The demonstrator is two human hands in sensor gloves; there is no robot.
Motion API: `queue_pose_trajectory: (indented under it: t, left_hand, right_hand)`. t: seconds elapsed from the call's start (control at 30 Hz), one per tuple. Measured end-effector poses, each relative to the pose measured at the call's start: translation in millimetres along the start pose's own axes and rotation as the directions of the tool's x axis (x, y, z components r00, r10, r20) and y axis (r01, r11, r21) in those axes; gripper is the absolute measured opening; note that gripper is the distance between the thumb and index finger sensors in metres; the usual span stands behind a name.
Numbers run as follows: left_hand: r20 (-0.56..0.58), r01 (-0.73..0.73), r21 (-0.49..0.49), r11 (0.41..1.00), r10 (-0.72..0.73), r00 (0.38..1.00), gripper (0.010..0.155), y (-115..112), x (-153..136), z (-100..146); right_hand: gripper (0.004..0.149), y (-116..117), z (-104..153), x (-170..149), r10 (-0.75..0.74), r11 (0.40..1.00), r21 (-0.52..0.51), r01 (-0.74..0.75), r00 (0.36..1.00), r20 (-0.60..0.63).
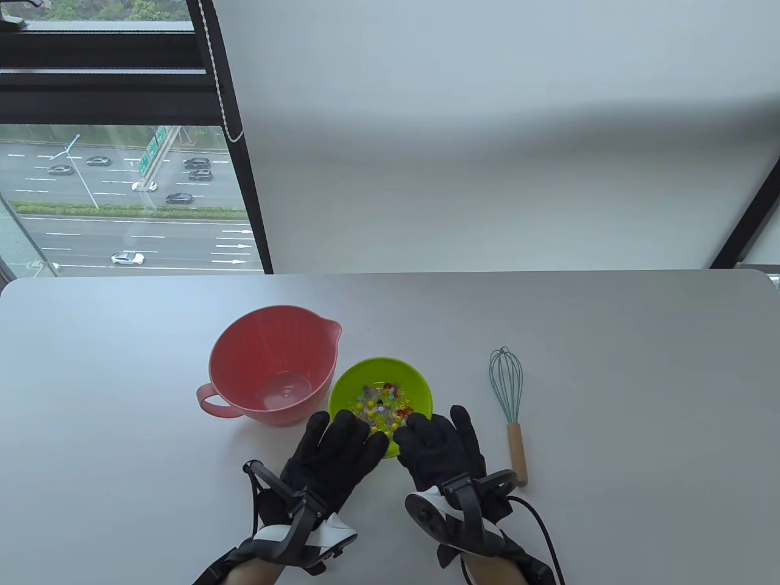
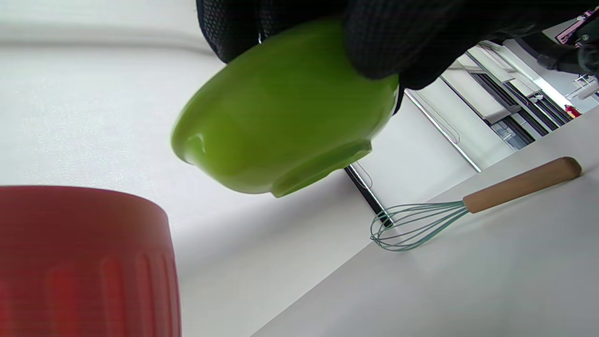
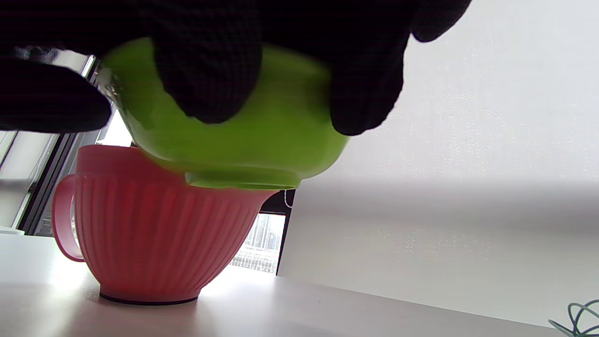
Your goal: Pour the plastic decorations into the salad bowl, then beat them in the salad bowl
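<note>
On the left of the counter (image 1: 122, 365) stands the pink salad bowl (image 1: 274, 365), upright on its base, handle toward the person and spout at its far right rim; nothing shows inside it. Just to its right is the green bowl (image 1: 381, 396), holding the plastic decorations (image 1: 382, 407), a heap of small many-coloured beads. The wrist views show this green bowl lifted clear of the counter, its foot ring in the air, slightly tilted, beside and a little above the salad bowl's rim.

The left hand (image 1: 338, 457) grips the green bowl's near left side, fingers curled over the wall. The right hand (image 1: 442, 454) grips the near right side the same way, its fingers (image 3: 208, 70) wrapped down the outer wall. The two hands sit close together, nearly touching.

Farther right, well apart from the bowls, a whisk (image 1: 510, 408) lies flat on the counter, teal wires pointing away, wooden handle near the right hand's wrist.
</note>
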State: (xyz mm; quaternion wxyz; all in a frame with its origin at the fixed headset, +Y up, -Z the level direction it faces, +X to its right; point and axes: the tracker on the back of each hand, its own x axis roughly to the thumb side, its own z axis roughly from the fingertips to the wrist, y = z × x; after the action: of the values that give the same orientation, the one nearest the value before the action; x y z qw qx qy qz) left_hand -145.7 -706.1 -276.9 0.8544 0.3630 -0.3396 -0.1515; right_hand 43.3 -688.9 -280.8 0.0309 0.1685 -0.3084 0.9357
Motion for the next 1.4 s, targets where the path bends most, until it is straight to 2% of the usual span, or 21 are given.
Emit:
queue_pose_trajectory:
  t: [0.23, 0.37, 0.47, 0.63, 0.77, 0.83, 0.93, 1.03, 1.13, 1.27, 1.4]
  left_hand:
    - [-0.012, 0.03, 0.102, 0.994, -0.029, 1.0, 0.044, 8.1, -2.1, 1.2]
    - [-0.07, 0.038, 0.136, 0.99, -0.029, 0.997, 0.042, 14.2, -16.5, 3.5]
    - [-0.131, 0.036, 0.134, 0.99, -0.018, 0.991, 0.042, 16.2, -31.6, 6.4]
    - [-0.241, -0.002, 0.126, 0.992, 0.033, 0.97, 0.041, 15.3, -56.8, 12.8]
    - [-0.355, -0.091, 0.125, 0.988, 0.13, 0.926, 0.041, 11.4, -77.7, 19.0]
    - [-0.427, -0.179, 0.14, 0.974, 0.223, 0.876, 0.041, 6.2, -89.0, 23.7]
    - [-0.488, -0.208, 0.144, 0.968, 0.252, 0.836, 0.041, 1.9, -100.6, 28.3]
    - [-0.562, -0.314, 0.202, 0.928, 0.372, 0.739, 0.041, -6.1, -113.0, 35.1]
    - [-0.619, -0.427, 0.278, 0.861, 0.5, 0.605, 0.041, -17.7, -124.6, 43.2]
    - [-0.658, -0.513, 0.361, 0.779, 0.603, 0.451, 0.041, -31.4, -134.9, 54.4]
    - [-0.646, -0.588, 0.514, 0.625, 0.733, 0.215, 0.042, -45.5, -143.6, 67.1]
  right_hand:
    - [0.042, 0.8, 1.4, 0.4, -0.035, 0.999, -0.011, 0.035, 0.999, -0.001]
    - [0.074, -0.1, 2.0, -6.1, 0.019, 0.999, -0.034, -0.02, 1.0, -0.014]
    - [0.083, 6.7, 2.5, -15.4, 0.003, 0.999, 0.039, -0.001, 0.999, -0.04]
    - [0.084, 23.9, 4.7, -27.7, -0.081, 0.976, 0.192, 0.104, 0.989, -0.124]
    - [0.082, 28.5, 5.3, -27.4, -0.046, 0.974, 0.214, 0.068, 0.993, -0.106]
    - [0.081, 30.0, 5.1, -24.1, -0.029, 0.973, 0.224, 0.048, 0.996, -0.089]
    - [0.08, 32.1, 5.1, -20.9, -0.017, 0.972, 0.233, 0.035, 0.997, -0.078]
    - [0.08, 33.6, 5.6, -19.7, -0.014, 0.97, 0.241, 0.032, 0.997, -0.074]
    - [0.079, 35.5, 5.8, -19.8, -0.025, 0.963, 0.267, 0.045, 0.997, -0.078]
    - [0.08, 40.3, 6.2, -22.1, -0.062, 0.947, 0.307, 0.091, 0.993, -0.102]
    - [0.077, 41.7, 6.5, -23.2, -0.078, 0.941, 0.321, 0.111, 0.991, -0.112]
